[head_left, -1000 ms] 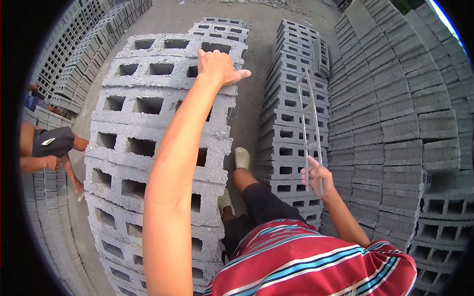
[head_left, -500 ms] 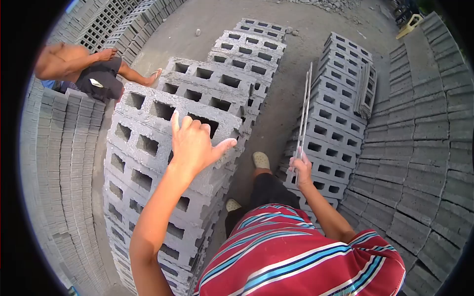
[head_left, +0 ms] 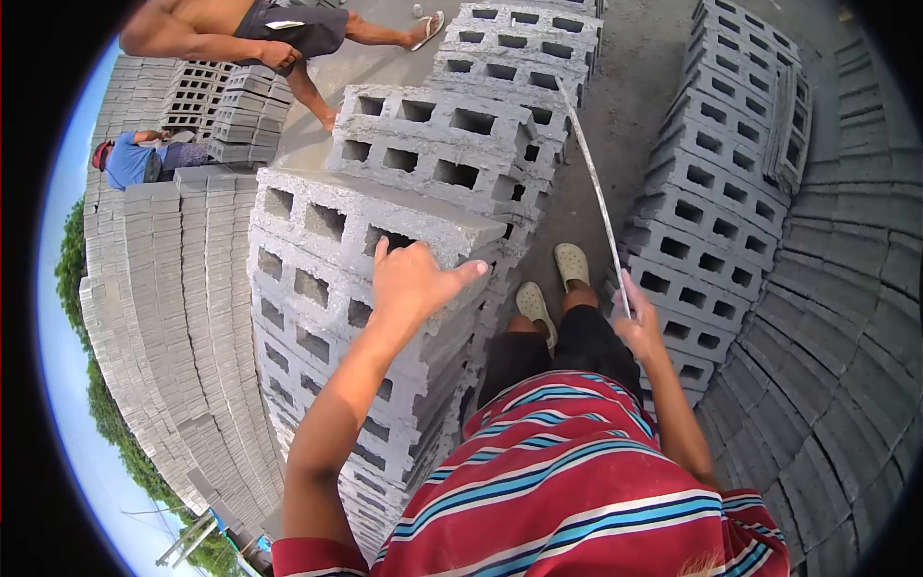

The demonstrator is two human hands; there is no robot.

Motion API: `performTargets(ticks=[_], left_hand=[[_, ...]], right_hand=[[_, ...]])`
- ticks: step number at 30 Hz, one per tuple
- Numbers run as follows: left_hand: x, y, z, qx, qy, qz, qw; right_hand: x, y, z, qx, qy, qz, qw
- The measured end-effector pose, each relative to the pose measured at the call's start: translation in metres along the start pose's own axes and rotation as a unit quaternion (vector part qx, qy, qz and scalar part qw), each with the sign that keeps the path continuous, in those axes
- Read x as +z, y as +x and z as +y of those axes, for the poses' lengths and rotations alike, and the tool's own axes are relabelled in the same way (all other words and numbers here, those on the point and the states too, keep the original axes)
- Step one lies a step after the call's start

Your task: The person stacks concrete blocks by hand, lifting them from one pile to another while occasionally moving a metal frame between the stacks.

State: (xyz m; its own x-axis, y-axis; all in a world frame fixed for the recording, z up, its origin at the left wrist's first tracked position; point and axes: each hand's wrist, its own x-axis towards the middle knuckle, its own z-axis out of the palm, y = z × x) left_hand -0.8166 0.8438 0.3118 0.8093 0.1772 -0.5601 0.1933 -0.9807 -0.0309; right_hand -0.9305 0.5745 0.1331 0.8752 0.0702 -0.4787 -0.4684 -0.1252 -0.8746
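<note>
Hazard: the left hand [head_left: 415,279] bears on the near edge of the top hollow block [head_left: 385,207] of the tall stack. A sideways load there is judged able to shift or tip that block toward the feet in open clogs [head_left: 572,264] just beside the stack's base. Pose: the left hand is open, palm down, thumb spread, arm extended forward. The right hand [head_left: 639,325] is closed around the lower end of a thin metal rod [head_left: 594,188], which slants upward over the ground between the stacks.
</note>
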Motion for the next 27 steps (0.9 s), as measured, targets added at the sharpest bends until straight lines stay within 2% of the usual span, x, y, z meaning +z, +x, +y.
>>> performTargets(ticks=[1, 5, 8, 13, 15, 16, 18, 19, 20, 21, 22, 24, 25, 27], left_hand=[[0.003, 0.002, -0.002, 0.004, 0.005, 0.011, 1.0], [0.012, 0.008, -0.012, 0.008, 0.008, 0.023, 1.0], [0.012, 0.008, -0.009, 0.003, 0.001, 0.011, 1.0], [-0.001, 0.008, -0.003, -0.012, 0.011, -0.035, 0.999], [-0.006, 0.009, 0.0, -0.021, 0.011, -0.043, 0.999], [-0.01, 0.017, -0.002, -0.026, -0.011, -0.051, 0.998], [-0.025, 0.033, -0.021, -0.051, -0.056, -0.078, 0.994], [-0.04, 0.034, -0.013, -0.027, -0.143, -0.071, 0.987], [-0.062, 0.031, -0.004, -0.066, -0.203, -0.13, 0.968], [-0.083, 0.024, 0.017, -0.035, -0.273, -0.133, 0.952], [-0.094, 0.037, 0.012, -0.039, -0.257, -0.123, 0.958], [-0.115, 0.05, 0.014, -0.066, -0.327, -0.135, 0.933], [-0.121, 0.058, 0.013, -0.076, -0.352, -0.137, 0.923], [-0.13, 0.074, 0.015, -0.09, -0.397, -0.145, 0.902]], right_hand=[[0.001, -0.006, -0.004, 0.004, 0.034, -0.029, 0.999], [0.021, -0.009, -0.028, -0.091, 0.07, -0.047, 0.992], [0.031, -0.005, -0.025, -0.108, 0.063, -0.058, 0.99], [0.028, -0.017, -0.035, -0.056, 0.052, -0.077, 0.994], [0.024, -0.02, -0.024, -0.09, 0.037, -0.045, 0.994], [0.021, -0.02, -0.02, -0.104, 0.026, -0.035, 0.994], [0.01, -0.022, -0.021, -0.066, 0.024, -0.04, 0.997], [0.006, -0.018, -0.016, -0.072, 0.03, -0.037, 0.996], [0.003, -0.015, -0.013, -0.078, 0.034, -0.035, 0.996], [-0.003, -0.013, -0.02, -0.062, 0.025, -0.041, 0.997], [-0.006, -0.008, -0.023, -0.047, 0.034, -0.044, 0.997], [-0.009, -0.004, -0.026, -0.015, 0.054, -0.053, 0.997], [-0.004, 0.001, -0.02, -0.039, 0.073, -0.052, 0.995], [-0.003, 0.007, -0.025, -0.038, 0.119, -0.115, 0.985]])
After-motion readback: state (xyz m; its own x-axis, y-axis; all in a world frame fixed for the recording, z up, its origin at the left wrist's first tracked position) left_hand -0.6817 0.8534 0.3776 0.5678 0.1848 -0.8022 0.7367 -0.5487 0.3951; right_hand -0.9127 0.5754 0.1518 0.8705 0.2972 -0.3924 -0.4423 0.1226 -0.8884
